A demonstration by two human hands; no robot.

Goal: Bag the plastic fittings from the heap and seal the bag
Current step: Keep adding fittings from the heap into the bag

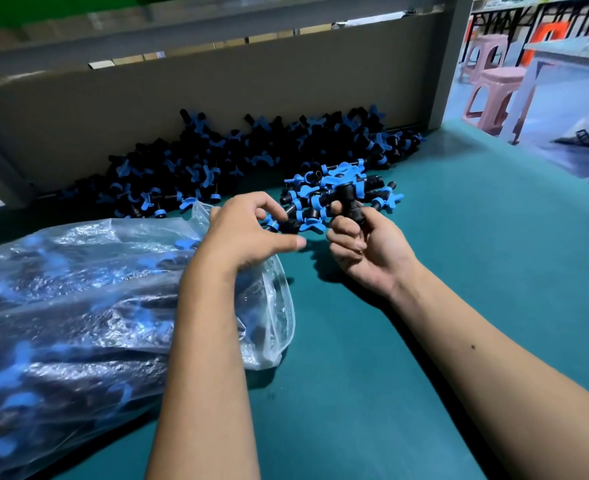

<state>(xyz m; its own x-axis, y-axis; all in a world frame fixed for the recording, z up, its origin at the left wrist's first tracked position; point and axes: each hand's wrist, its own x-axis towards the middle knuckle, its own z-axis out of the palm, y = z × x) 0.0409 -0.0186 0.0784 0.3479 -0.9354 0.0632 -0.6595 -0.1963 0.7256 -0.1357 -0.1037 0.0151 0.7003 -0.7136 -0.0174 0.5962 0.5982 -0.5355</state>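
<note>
A large heap of black fittings with blue wing caps (230, 157) lies along the back of the green table (459, 258). A smaller cluster of the fittings (307, 197) sits in front of it, just beyond my hands. My right hand (362, 251) grips a black tee-shaped fitting (347, 197), held upright over the cluster's near edge. My left hand (248, 230) hovers at the mouth of a clear plastic bag (78, 289) with loosely curled fingers and thumb out, right beside a small fitting (273, 224). The bag lies on its side at the left, bulging with fittings.
A brown cardboard wall (217, 91) stands behind the heap, with a grey post (452, 64) at its right end. The table's right edge (542, 161) runs diagonally; pink stools (494, 88) stand on the floor beyond it.
</note>
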